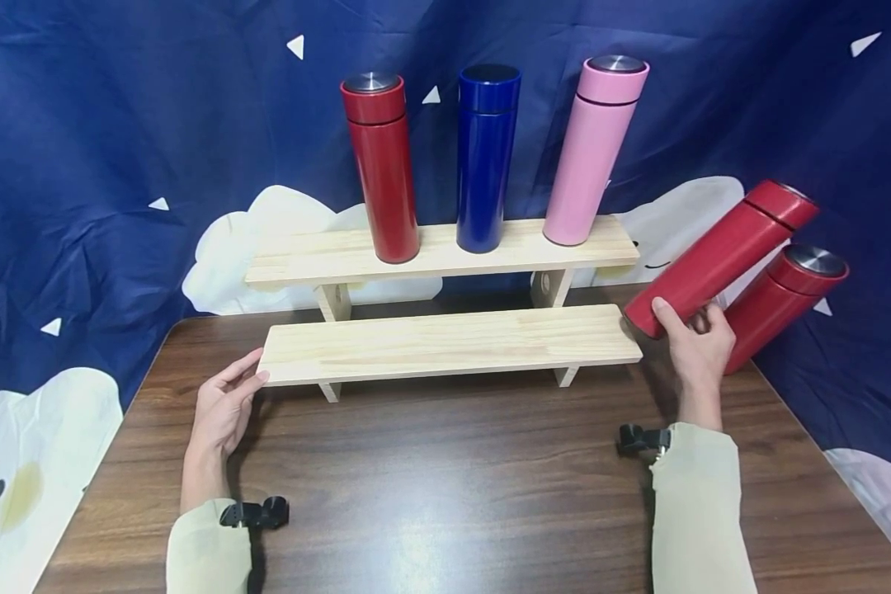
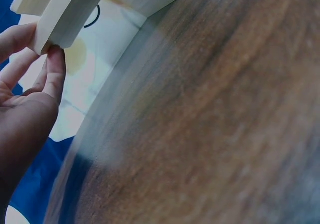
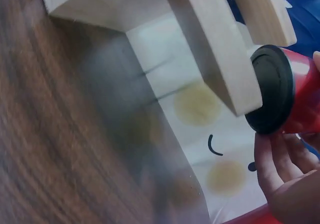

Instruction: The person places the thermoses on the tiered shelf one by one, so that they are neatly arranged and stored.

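My right hand [image 1: 700,351] grips a red thermos bottle [image 1: 720,256] near its base, its steel-topped lid leaning up to the right. The bottle's black base [image 3: 272,90] is right at the right end of the lower wooden shelf [image 1: 445,345]. At that shelf's left end, my left hand [image 1: 221,410] holds the board's edge between thumb and fingers [image 2: 56,71]. On the upper shelf [image 1: 304,254] behind stand a red thermos [image 1: 383,177], a blue thermos [image 1: 483,165] and a pink thermos [image 1: 592,161]. Nothing stands on the lower board.
Another red thermos [image 1: 775,301] stands on the table's right side, partly hidden behind my right hand and the held bottle. The brown wooden table [image 1: 445,487] carries the two-tier rack. Behind it hangs a blue curtain [image 1: 156,124] with white cloud shapes.
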A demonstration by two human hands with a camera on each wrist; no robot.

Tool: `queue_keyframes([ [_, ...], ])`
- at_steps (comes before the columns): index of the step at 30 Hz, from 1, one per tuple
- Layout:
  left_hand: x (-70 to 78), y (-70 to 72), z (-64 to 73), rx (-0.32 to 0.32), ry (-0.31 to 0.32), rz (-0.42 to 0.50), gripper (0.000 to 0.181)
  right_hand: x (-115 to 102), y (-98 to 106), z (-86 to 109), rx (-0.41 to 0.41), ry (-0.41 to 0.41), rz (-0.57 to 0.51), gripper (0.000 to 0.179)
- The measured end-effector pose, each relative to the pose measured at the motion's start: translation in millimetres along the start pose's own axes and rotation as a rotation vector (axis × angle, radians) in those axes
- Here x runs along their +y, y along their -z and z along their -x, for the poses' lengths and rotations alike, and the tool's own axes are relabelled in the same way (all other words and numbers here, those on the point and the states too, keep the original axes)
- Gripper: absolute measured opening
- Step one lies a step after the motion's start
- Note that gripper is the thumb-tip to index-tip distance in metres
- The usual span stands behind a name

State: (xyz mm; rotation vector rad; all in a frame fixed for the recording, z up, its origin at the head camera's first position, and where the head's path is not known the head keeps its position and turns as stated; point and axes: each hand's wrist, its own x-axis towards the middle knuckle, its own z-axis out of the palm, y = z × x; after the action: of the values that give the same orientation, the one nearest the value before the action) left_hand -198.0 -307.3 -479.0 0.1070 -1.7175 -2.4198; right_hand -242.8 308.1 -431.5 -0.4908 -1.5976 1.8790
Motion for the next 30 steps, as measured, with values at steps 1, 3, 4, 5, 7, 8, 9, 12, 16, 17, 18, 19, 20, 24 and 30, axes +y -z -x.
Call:
queue_keyframes([
  [1,-0.2,0.2,0.1,-0.001,-0.001,0.002,0.049,-0.8,-0.9,1.3,-0.005,-0.024,-0.024,0.044],
  [3,-0.8,0.9,0.0,-0.004,-0.006,0.012,0.048,-2.1,-2.8,4.4,-0.020,-0.074,-0.062,0.042],
  [4,-1.0,1.6,-0.1,-0.007,-0.011,0.019,0.048,-2.3,-4.0,6.2,-0.029,-0.095,-0.074,0.041],
  [5,-1.0,2.1,-0.2,-0.011,-0.014,0.023,0.047,-2.6,-5.7,8.1,-0.044,-0.112,-0.088,0.039],
  [7,-1.2,2.7,-0.5,-0.015,-0.019,0.039,0.046,-2.6,-9.4,11.9,-0.071,-0.132,-0.112,0.036],
  [8,-1.3,2.7,-0.6,-0.016,-0.021,0.042,0.045,-2.8,-10.8,13.6,-0.081,-0.132,-0.110,0.035],
  [9,-1.4,2.7,-0.7,-0.016,-0.021,0.042,0.045,-3.0,-12.0,15.3,-0.087,-0.129,-0.098,0.035],
  [12,-1.9,2.1,-0.4,-0.010,-0.010,0.036,0.046,-4.7,-14.0,19.1,-0.098,-0.135,-0.082,0.040],
  [16,-2.0,2.4,-0.1,0.000,-0.005,0.023,0.048,-7.9,-15.5,22.6,-0.104,-0.148,-0.113,0.038],
  [17,-1.8,2.4,-0.2,0.001,-0.005,0.022,0.048,-8.3,-16.6,23.3,-0.107,-0.142,-0.134,0.036],
  [18,-1.7,2.5,-0.4,0.001,-0.006,0.021,0.048,-8.6,-17.9,24.1,-0.113,-0.135,-0.157,0.033],
  [19,-1.5,2.5,-0.6,0.001,-0.007,0.017,0.049,-8.5,-19.2,24.6,-0.119,-0.125,-0.175,0.030],
  [20,-1.5,2.6,-0.8,0.001,-0.007,0.020,0.049,-8.0,-20.6,25.1,-0.127,-0.116,-0.185,0.028],
  [24,-1.2,2.6,-1.2,-0.002,-0.010,0.020,0.049,-5.2,-26.6,28.6,-0.166,-0.091,-0.190,0.027],
  [30,-1.7,2.4,-2.5,-0.021,-0.016,0.044,0.046,-3.9,-33.7,35.3,-0.201,-0.045,-0.146,0.033],
])
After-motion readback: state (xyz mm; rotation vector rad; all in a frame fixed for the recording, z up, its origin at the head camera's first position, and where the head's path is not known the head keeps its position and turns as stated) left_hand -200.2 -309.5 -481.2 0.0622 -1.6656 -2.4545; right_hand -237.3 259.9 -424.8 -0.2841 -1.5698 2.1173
